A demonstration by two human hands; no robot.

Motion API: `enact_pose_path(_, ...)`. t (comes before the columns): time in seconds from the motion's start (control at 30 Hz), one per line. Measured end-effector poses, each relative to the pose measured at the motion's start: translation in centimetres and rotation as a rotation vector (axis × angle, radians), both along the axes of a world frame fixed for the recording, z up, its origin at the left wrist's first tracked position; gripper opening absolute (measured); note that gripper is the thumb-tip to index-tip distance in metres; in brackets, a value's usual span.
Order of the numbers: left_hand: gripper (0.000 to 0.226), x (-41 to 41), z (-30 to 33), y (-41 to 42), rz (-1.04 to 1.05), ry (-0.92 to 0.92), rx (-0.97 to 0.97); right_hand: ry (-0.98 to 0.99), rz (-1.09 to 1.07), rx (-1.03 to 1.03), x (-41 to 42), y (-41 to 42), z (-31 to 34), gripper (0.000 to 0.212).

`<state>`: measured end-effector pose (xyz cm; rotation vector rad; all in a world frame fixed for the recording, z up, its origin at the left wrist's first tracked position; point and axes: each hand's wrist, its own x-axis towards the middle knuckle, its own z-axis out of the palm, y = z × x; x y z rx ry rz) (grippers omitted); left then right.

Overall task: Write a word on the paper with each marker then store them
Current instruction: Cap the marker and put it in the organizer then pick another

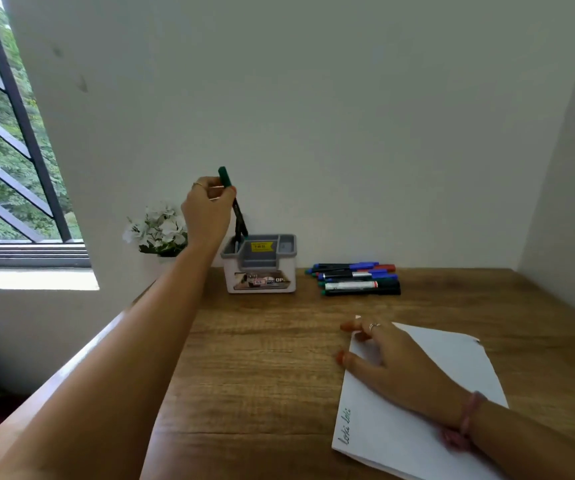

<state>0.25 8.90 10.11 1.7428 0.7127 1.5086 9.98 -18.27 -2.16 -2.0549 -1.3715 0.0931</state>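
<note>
My left hand (206, 211) pinches a green-capped marker (235, 206) near its top, held nearly upright with its lower end inside the left compartment of a grey and white organiser box (260, 271) against the wall. My right hand (393, 358) rests flat with spread fingers on a white sheet of paper (452, 358) at the right of the wooden table. Green handwriting (345, 426) runs along the paper's near left edge. Several markers (357, 278) with blue, red and green caps lie in a pile right of the box.
White artificial flowers (158, 228) in a pot stand left of the box by the wall. A barred window (12, 150) opens at the far left. The wooden table (262, 358) meets walls at the back and right.
</note>
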Motion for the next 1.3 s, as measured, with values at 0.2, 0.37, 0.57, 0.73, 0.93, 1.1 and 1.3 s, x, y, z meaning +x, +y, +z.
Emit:
enact_pose_path(0.2, 0.023, 1.2, -1.0, 2.8, 0.102, 0.114, 0.076, -0.097, 0.02, -0.036, -0.2, 0.1, -0.3, 0.028)
enact_pose_path(0.37, 0.023, 1.0, 0.1, 4.0, 0.178, 0.106, 0.103, -0.099, 0.03, -0.039, -0.5, 0.2, 0.0, 0.019)
enact_pose_path(0.57, 0.02, 1.8, -0.8, 5.2, 0.138, 0.506, 0.114, -0.107, 0.026, -0.057, -0.6, 0.2, 0.0, 0.017)
enact_pose_path(0.73, 0.023, 2.9, -2.0, 5.8, 0.127, 0.691, 0.08, -0.102, 0.022, -0.06, -0.6, 0.2, 0.0, 0.016)
enact_pose_path(0.93, 0.023, 3.4, -3.1, 6.5, 0.121, 0.665, 0.075, -0.105, 0.026, -0.069, -0.5, 0.3, -0.1, 0.018)
enact_pose_path(1.1, 0.025, 3.3, -3.6, 6.6, 0.12, 0.617, 0.101, -0.116, 0.03, -0.062, -0.4, 0.4, -0.3, 0.018)
enact_pose_path(1.3, 0.024, 3.0, -3.8, 6.4, 0.153, 0.552, 0.114, -0.118, 0.033, -0.041, -0.4, 0.4, -0.4, 0.015)
